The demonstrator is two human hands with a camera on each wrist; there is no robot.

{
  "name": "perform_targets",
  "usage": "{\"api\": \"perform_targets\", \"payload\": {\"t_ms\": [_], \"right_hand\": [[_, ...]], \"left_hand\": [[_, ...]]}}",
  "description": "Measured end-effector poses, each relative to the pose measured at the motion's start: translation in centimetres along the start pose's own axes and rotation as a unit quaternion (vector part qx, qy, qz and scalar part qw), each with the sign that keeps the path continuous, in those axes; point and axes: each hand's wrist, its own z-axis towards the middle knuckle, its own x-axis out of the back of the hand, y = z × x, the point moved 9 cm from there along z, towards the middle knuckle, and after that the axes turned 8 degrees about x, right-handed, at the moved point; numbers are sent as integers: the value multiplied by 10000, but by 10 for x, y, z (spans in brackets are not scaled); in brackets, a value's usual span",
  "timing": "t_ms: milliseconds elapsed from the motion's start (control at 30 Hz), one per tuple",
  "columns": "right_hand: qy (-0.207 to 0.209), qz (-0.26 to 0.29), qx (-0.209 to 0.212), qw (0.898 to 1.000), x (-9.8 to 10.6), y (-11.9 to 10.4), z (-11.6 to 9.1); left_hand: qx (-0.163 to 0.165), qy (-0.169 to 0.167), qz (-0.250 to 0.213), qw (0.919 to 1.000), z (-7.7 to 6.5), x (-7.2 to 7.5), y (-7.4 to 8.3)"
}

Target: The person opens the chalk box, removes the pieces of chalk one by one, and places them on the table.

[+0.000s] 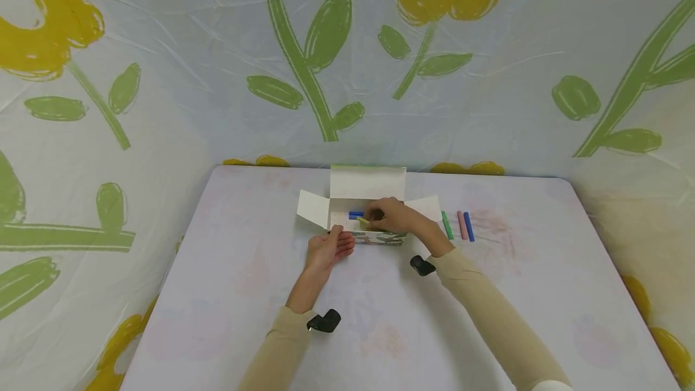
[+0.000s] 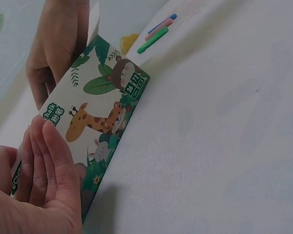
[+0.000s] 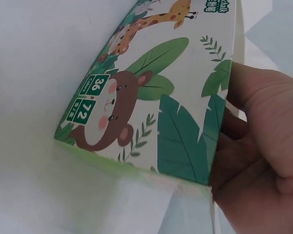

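An open cardboard chalk box [image 1: 368, 182], printed with animals and leaves, stands with its flaps spread. My left hand [image 1: 324, 249] rests at its front left, thumb up by the rim, straight fingers lying along the printed front [image 2: 95, 126] with the palm facing me. Over the box's inside, my right hand [image 1: 392, 215] pinches a yellow-green chalk stick [image 1: 362, 220]. Blue chalk sticks [image 1: 355, 215] lie in the box just left of those fingertips. In the right wrist view, the right hand [image 3: 263, 146] reaches behind the front wall, which hides its fingertips.
On the table [image 1: 260, 270], right of the box, lie a green chalk stick [image 1: 447, 225], a pink one [image 1: 462, 225] and a blue one [image 1: 469, 226]. The right flap [image 1: 426, 206] sticks out toward them. A flower-printed cloth [image 1: 217, 77] hangs behind the table's back edge.
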Motion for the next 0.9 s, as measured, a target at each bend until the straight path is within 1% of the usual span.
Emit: {"api": "perform_targets", "payload": {"t_ms": [167, 400, 567, 700, 900], "right_hand": [[420, 242, 123, 9988, 12, -2, -10], [850, 510, -198, 9949, 26, 10, -25], [1162, 804, -259, 9896, 38, 12, -37], [1294, 1139, -557, 9835, 46, 16, -47], [1527, 1714, -1150, 9665, 61, 27, -67]], "left_hand": [[13, -20, -10, 10000, 0, 0, 1], [12, -28, -16, 10000, 0, -1, 2], [-4, -47, -7, 10000, 0, 0, 1], [9, -52, 36, 10000, 1, 0, 0], [-16, -23, 134, 9999, 1, 1, 0]]}}
